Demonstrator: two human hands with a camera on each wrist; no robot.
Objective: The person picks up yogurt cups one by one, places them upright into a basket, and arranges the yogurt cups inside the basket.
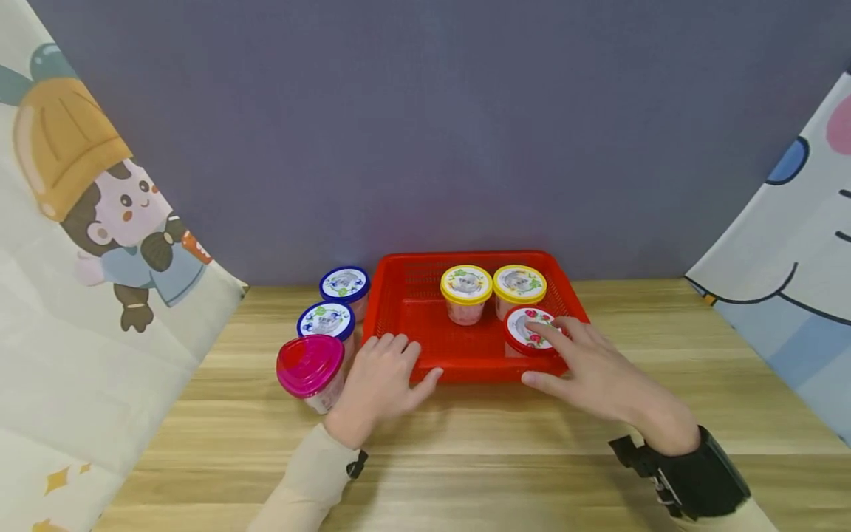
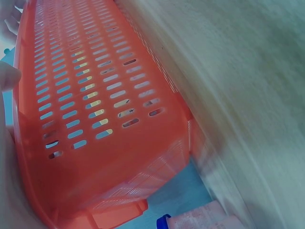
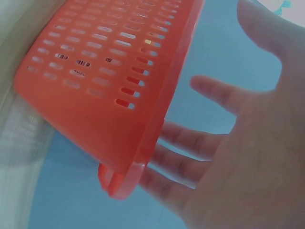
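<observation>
Three cups sit inside the red basket (image 1: 475, 370) on the wooden table (image 1: 479, 465): two yellow-lidded cups (image 1: 466, 288) side by side, one red-lidded cup (image 1: 518, 324) at front right. Right hand (image 1: 592, 369) ungripped, fingers spread, index over the red lid; contact can't tell. Left hand (image 1: 380, 378) unclenched, fingers on the basket's front-left rim, thumb out. Left of basket: two blue-lidded cups (image 1: 326, 321), then a pink-lidded tub (image 1: 309, 365), nearest the left wrist.

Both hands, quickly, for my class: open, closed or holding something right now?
Left hand: open, at the near edge of the basket.
Right hand: open, spread over the red-lidded tub; contact unclear.
</observation>
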